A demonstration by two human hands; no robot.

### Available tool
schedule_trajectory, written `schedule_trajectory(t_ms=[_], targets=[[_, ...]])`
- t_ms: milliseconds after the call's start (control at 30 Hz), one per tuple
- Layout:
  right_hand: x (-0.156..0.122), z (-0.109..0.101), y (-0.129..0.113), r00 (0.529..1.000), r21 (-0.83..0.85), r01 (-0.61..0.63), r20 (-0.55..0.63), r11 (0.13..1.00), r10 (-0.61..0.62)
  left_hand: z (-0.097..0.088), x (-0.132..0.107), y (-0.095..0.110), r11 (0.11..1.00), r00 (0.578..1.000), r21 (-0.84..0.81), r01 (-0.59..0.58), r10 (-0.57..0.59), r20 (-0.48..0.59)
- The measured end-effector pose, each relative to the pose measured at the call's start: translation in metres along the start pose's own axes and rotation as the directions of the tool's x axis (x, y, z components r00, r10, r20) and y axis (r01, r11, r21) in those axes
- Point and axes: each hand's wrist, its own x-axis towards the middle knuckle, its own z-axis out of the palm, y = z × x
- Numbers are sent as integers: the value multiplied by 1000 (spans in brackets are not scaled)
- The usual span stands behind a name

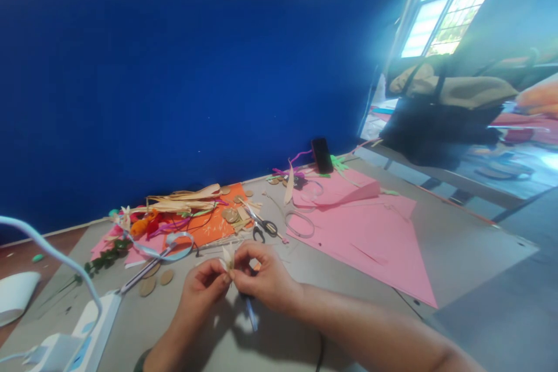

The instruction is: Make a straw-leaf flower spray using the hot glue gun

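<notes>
Left hand [207,283] and right hand [264,278] pinching together one pale leaf-like piece [228,256], scissors [260,222] lying at their one o'clock

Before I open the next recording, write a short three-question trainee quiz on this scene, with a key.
1. What do the left hand and right hand pinch together?
2. True or false: the black-handled metal scissors lie apart from both hands.
3. Which lies nearest the white plastic power strip? A) black rectangular phone; B) large pink paper sheet; C) round tan discs.

Key: 1. A small pale petal-like piece; 2. True; 3. C.
</notes>
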Motion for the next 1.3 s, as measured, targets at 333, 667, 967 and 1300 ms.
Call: schedule_trajectory(t_ms=[333,667,967,1300], targets=[[0,3,4,999,-29,-34,-35,999,33,0,-1,-4,1000,999,4,17,-16,-44],[2,-1,-3,1000,-3,5,22,1000,-5,-4,2,-6,995,997,-57,76,-76,5],[0,1,1,999,25,-52,5,998,52,-4,0,-6,994,995,-47,102,-102,6],[0,2,2,999,-2,-27,-23,1000,27,1,0,-5,991,995,-95,93,-96,-36]])
